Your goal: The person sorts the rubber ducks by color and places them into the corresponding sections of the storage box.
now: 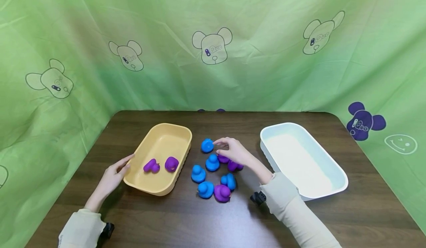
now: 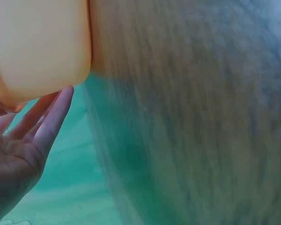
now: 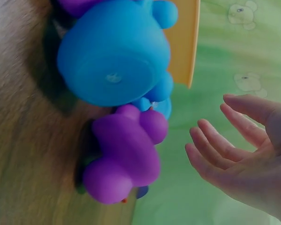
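Observation:
My left hand (image 1: 111, 177) rests at the near left side of the yellow tray (image 1: 171, 133), its straight fingers (image 2: 54, 119) touching the outer wall. Inside that tray lie one purple rubber duck (image 1: 152, 165) on its side and another purple duck (image 1: 171, 164). Over the loose ducks at mid-table, my right hand (image 1: 234, 152) hovers with relaxed, spread fingers and nothing between them. Closest to its fingertips are a blue duck (image 1: 207, 145) and, partly hidden below the hand, a purple duck (image 1: 223, 159). In the right wrist view, a purple duck (image 3: 126, 150) shows apart from the fingers.
Several more ducks sit nearer the front, among them a blue duck (image 1: 205, 189) and a purple duck (image 1: 222, 193). A white tray (image 1: 266, 144) stands at the right, beside the right forearm. Green printed cloth (image 1: 213, 85) hangs behind the dark wooden table (image 1: 186, 226).

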A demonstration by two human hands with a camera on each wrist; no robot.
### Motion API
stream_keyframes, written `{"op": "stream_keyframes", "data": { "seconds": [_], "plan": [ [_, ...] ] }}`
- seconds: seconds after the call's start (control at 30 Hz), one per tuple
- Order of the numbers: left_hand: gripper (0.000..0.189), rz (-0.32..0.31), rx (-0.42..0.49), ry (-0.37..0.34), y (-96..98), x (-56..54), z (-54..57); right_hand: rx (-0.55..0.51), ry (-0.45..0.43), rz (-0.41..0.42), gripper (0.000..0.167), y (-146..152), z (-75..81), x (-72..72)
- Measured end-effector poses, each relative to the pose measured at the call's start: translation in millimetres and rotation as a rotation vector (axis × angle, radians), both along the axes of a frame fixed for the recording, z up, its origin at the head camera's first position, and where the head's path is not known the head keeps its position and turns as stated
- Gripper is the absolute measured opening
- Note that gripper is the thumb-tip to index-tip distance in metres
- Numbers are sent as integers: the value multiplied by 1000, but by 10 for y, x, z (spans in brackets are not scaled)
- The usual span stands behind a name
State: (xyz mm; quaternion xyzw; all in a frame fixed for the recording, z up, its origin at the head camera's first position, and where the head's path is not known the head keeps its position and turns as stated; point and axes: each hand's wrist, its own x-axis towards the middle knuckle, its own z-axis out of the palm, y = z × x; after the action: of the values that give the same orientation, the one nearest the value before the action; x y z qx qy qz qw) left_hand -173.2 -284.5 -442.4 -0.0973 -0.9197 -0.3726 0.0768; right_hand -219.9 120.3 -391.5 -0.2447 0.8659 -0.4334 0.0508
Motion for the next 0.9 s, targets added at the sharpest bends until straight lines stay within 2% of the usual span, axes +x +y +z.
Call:
{"op": "stream_keyframes", "data": {
  "seconds": [0.23,0.9],
  "plan": [
    [34,-3,14,8,19,28,40,12,-15,1,29,55,-51,-30],
    [34,-16,21,14,3,11,11,87,-53,47,31,143,-181,-131]
  ]
}}
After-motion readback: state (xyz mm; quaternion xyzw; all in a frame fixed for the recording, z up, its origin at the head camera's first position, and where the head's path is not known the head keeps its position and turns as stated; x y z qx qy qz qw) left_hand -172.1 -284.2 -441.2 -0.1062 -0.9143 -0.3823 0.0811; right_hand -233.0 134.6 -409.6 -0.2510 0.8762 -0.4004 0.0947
